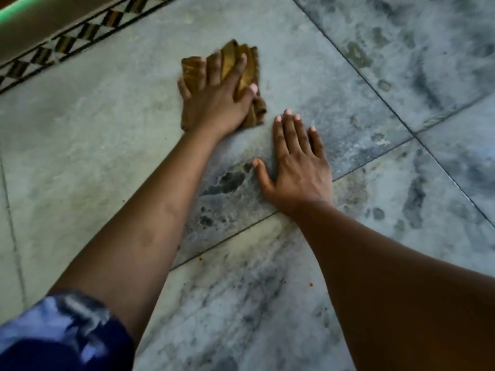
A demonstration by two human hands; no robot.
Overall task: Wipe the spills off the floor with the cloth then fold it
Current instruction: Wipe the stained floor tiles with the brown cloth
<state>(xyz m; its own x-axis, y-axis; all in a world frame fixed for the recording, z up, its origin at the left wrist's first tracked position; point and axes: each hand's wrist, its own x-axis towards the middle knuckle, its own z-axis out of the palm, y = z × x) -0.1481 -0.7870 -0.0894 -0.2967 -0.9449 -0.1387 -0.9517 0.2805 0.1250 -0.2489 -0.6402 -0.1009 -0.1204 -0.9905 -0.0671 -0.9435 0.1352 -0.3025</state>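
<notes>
Cloth (pixel 251 66) bunched, long axis pointing away; left hand (pixel 217 103) fingers splayed, pressing it; right hand (pixel 297 170) flat, released.

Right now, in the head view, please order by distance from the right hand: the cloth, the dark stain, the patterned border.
1. Dark stain, on the floor just left of the thumb of the right hand.
2. Cloth, ahead and left, under the left hand.
3. Patterned border, far upper left.

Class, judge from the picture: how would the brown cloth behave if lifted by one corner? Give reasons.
Probably floppy: the cloth lies bunched in soft folds under the left hand. Likely light, since it crumples so thin. It should slide readily on the smooth floor.
</notes>
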